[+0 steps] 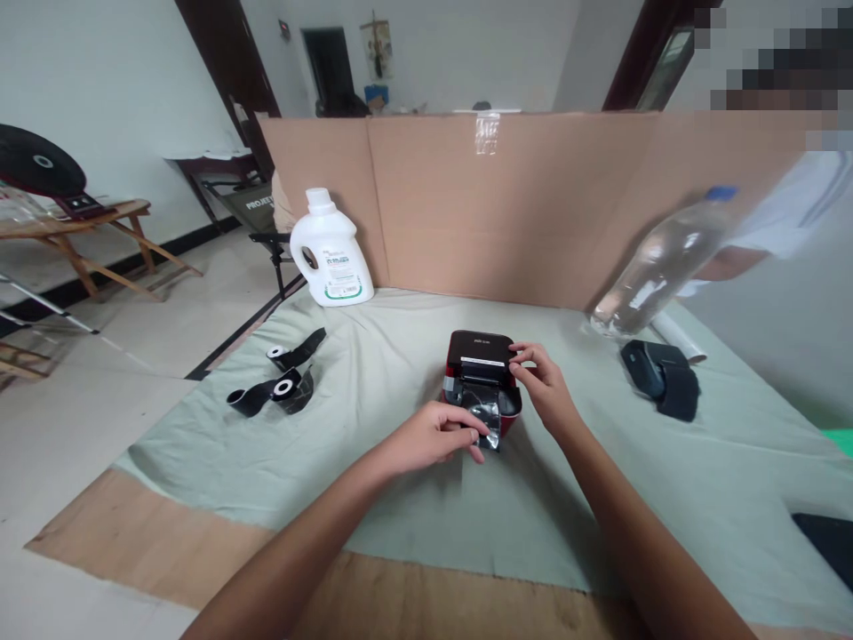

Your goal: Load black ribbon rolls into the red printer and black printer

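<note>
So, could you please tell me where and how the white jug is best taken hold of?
Probably by the handle of the white jug, coming from the left: it forms a loop with an open gap on that side. The jug stands on its base, and cardboard rises behind it, so the back looks awkward.

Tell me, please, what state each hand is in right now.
Left hand: partly closed, fingers at the shiny black film; whether they grip it cannot be told.
Right hand: partly open, fingertips at the right edge of the black-topped device.
</note>
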A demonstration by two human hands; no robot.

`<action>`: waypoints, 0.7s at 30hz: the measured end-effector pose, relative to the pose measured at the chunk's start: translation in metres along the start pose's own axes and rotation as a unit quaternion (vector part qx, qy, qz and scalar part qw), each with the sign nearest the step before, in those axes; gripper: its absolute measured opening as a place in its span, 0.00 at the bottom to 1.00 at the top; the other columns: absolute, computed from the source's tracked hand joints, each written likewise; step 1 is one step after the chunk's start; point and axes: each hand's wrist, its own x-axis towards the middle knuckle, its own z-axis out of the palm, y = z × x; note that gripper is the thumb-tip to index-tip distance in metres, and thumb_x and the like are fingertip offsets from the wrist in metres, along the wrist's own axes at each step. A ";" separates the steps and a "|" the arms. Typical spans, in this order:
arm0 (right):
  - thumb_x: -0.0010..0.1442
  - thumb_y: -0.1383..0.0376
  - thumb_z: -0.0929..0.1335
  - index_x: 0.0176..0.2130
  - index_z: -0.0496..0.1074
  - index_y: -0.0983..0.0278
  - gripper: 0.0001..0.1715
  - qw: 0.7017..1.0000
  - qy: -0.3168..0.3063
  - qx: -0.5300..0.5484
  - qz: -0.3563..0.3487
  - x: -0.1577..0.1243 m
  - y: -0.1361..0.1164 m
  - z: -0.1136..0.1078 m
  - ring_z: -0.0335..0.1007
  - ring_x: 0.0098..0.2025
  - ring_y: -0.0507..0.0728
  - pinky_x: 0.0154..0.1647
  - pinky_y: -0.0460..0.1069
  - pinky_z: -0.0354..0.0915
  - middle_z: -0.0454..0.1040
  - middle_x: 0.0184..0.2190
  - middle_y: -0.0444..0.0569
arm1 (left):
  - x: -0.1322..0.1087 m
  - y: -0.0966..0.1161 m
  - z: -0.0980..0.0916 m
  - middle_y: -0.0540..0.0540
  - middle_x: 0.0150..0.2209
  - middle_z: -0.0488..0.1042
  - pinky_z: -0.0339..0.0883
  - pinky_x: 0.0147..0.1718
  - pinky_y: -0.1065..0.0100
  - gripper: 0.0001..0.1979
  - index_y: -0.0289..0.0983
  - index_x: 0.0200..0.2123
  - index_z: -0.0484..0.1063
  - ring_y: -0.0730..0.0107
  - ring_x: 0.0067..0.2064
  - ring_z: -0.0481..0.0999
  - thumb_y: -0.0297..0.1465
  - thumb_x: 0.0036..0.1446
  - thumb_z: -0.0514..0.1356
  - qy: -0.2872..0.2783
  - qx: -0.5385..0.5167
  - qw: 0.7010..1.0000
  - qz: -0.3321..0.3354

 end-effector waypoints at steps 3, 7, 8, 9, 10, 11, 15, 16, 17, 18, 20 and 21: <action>0.57 0.61 0.66 0.50 0.69 0.59 0.20 0.997 0.052 0.052 0.033 -0.007 0.011 0.014 0.67 0.59 0.61 0.54 0.55 0.67 0.67 0.60 0.54 | 0.000 -0.006 -0.002 0.40 0.34 0.83 0.54 0.24 0.70 0.18 0.33 0.48 0.81 0.78 0.22 0.59 0.39 0.61 0.63 -0.006 -0.007 1.000 0.010; 0.56 0.61 0.65 0.60 0.66 0.56 0.32 0.980 0.092 0.163 0.061 -0.015 0.028 0.033 0.62 0.66 0.62 0.68 0.60 0.58 0.68 0.63 0.51 | -0.004 -0.009 -0.008 0.43 0.33 0.82 0.55 0.25 0.71 0.21 0.34 0.53 0.80 0.77 0.22 0.60 0.41 0.64 0.61 -0.041 0.015 0.998 0.036; 0.55 0.61 0.66 0.60 0.66 0.56 0.33 0.976 0.101 0.184 0.062 -0.016 0.032 0.036 0.61 0.67 0.62 0.70 0.61 0.56 0.68 0.64 0.50 | -0.005 -0.008 -0.011 0.45 0.30 0.80 0.56 0.26 0.71 0.22 0.35 0.55 0.80 0.77 0.22 0.61 0.41 0.64 0.61 -0.040 0.024 0.998 0.048; 0.55 0.61 0.67 0.60 0.66 0.56 0.33 0.971 0.107 0.203 0.065 -0.017 0.034 0.038 0.60 0.68 0.63 0.71 0.62 0.54 0.68 0.64 0.49 | -0.005 -0.007 -0.016 0.47 0.27 0.77 0.56 0.26 0.71 0.23 0.36 0.57 0.79 0.76 0.23 0.61 0.42 0.65 0.60 -0.019 0.032 0.997 0.064; 0.55 0.60 0.68 0.61 0.66 0.56 0.34 0.967 0.108 0.220 0.070 -0.017 0.036 0.040 0.60 0.68 0.64 0.71 0.63 0.53 0.68 0.65 0.49 | -0.003 -0.007 -0.020 0.50 0.24 0.74 0.56 0.27 0.71 0.23 0.37 0.57 0.78 0.75 0.23 0.61 0.42 0.65 0.60 0.026 0.035 0.995 0.087; 0.54 0.60 0.68 0.61 0.66 0.55 0.35 0.962 0.109 0.237 0.077 -0.017 0.036 0.041 0.60 0.68 0.65 0.71 0.64 0.53 0.68 0.65 0.49 | 0.001 -0.007 -0.025 0.51 0.23 0.71 0.56 0.27 0.71 0.23 0.37 0.57 0.78 0.75 0.24 0.61 0.42 0.64 0.60 0.092 0.032 0.989 0.111; 0.54 0.59 0.70 0.62 0.67 0.56 0.36 0.950 0.114 0.276 0.092 -0.018 0.034 0.042 0.60 0.69 0.66 0.71 0.66 0.53 0.68 0.65 0.50 | 0.029 -0.017 -0.039 0.54 0.23 0.61 0.57 0.29 0.71 0.26 0.36 0.60 0.73 0.73 0.27 0.60 0.40 0.61 0.63 0.281 -0.015 0.950 0.137; 0.54 0.59 0.70 0.61 0.67 0.56 0.36 0.949 0.115 0.279 0.090 -0.018 0.034 0.043 0.60 0.69 0.66 0.72 0.66 0.52 0.68 0.66 0.51 | 0.036 -0.021 -0.041 0.55 0.24 0.61 0.56 0.29 0.71 0.28 0.36 0.62 0.71 0.73 0.27 0.60 0.41 0.60 0.63 0.272 -0.033 0.955 0.117; 0.53 0.59 0.70 0.61 0.67 0.57 0.36 0.949 0.115 0.279 0.088 -0.019 0.034 0.043 0.59 0.70 0.67 0.72 0.66 0.52 0.67 0.66 0.51 | 0.042 -0.025 -0.041 0.54 0.25 0.61 0.55 0.27 0.71 0.30 0.36 0.64 0.68 0.73 0.27 0.60 0.42 0.61 0.62 0.248 -0.052 0.963 0.093; 0.53 0.59 0.70 0.61 0.68 0.57 0.36 0.949 0.115 0.280 0.086 -0.019 0.035 0.044 0.58 0.70 0.67 0.73 0.66 0.51 0.67 0.67 0.51 | 0.047 -0.028 -0.041 0.54 0.25 0.61 0.54 0.26 0.72 0.32 0.37 0.65 0.66 0.73 0.27 0.61 0.43 0.61 0.61 0.222 -0.072 0.970 0.072; 0.54 0.58 0.70 0.63 0.67 0.56 0.38 0.946 0.122 0.287 0.094 -0.019 0.038 0.046 0.57 0.71 0.67 0.74 0.66 0.49 0.65 0.68 0.50 | 0.053 -0.032 -0.040 0.54 0.26 0.62 0.51 0.24 0.73 0.33 0.39 0.66 0.64 0.73 0.26 0.61 0.46 0.62 0.60 0.183 -0.102 0.977 0.044; 0.54 0.58 0.70 0.63 0.66 0.56 0.39 0.943 0.128 0.291 0.101 -0.020 0.039 0.047 0.57 0.71 0.67 0.74 0.66 0.49 0.65 0.68 0.50 | 0.054 -0.033 -0.040 0.54 0.27 0.62 0.51 0.23 0.73 0.33 0.40 0.66 0.63 0.74 0.26 0.61 0.46 0.62 0.60 0.174 -0.107 0.978 0.038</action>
